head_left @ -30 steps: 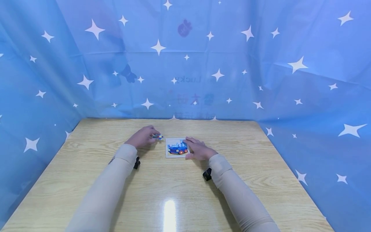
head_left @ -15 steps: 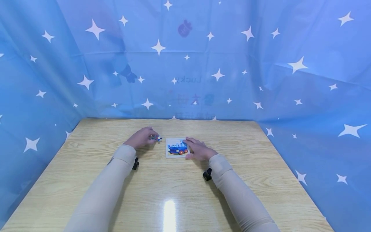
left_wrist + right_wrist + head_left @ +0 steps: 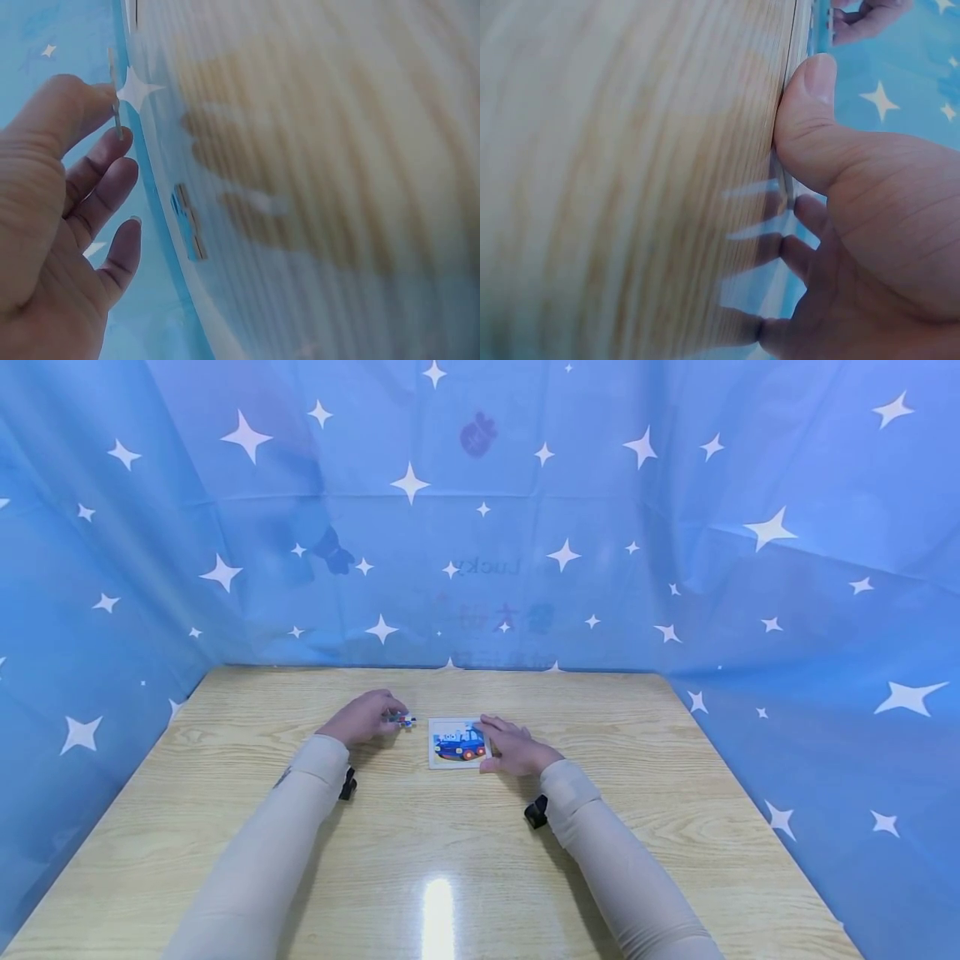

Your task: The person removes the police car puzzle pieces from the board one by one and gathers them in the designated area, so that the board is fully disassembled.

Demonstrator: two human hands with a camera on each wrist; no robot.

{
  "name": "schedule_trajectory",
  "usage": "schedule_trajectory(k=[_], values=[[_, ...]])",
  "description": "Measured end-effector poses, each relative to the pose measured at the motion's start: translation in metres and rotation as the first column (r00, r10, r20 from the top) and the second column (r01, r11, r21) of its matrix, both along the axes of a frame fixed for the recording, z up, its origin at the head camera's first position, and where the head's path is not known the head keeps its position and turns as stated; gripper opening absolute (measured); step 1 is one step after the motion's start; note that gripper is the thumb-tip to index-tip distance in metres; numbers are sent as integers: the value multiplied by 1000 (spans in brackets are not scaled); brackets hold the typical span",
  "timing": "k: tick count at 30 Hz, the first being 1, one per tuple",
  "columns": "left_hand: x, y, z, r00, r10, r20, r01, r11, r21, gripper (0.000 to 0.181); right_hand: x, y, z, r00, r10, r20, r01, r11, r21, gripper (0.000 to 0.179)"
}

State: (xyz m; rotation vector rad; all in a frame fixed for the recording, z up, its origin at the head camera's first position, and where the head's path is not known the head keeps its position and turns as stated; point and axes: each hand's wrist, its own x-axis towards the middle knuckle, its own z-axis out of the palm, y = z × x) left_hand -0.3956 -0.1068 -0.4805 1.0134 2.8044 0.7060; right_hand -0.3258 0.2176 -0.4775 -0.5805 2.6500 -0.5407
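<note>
My left hand (image 3: 366, 716) pinches a thin, flat piece between thumb and forefinger, with the other fingers spread loosely. The left wrist view shows this puzzle piece (image 3: 115, 97) edge-on, raised off the table. Another small blue-and-brown piece (image 3: 189, 223) lies on the table beyond those fingertips. Right of that hand, a white-framed picture puzzle (image 3: 459, 744) of a blue cartoon vehicle with red wheels lies flat. My right hand (image 3: 517, 749) rests at the puzzle's right side, forefinger over its far corner and thumb at its near corner. It covers part of that edge.
The wood-grain table (image 3: 480, 835) has a bright light reflection near its front. A blue curtain (image 3: 480, 527) with white stars borders the back and both sides. A black wrist camera (image 3: 536, 811) sits under the right forearm, and another (image 3: 348, 784) under the left.
My left hand has moved slightly left and towards me, and the colourful bits at its fingertips have shifted with it. The right hand and the framed puzzle stay in place.
</note>
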Motion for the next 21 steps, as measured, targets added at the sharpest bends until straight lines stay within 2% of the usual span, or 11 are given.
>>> schedule_trajectory(k=[7,13,21], values=[[1,-11,2,1000,12,9,-12,1000,11,33,2,0,2,1000,6,-7,-6,1000,-23,80],[1,-22,4,1000,-2,-19,2,1000,-1,34,3,0,3,1000,15,-6,-15,1000,-25,80],[4,-38,7,999,44,15,-45,998,32,36,1,2,1,1000,20,-5,-20,999,-27,80]])
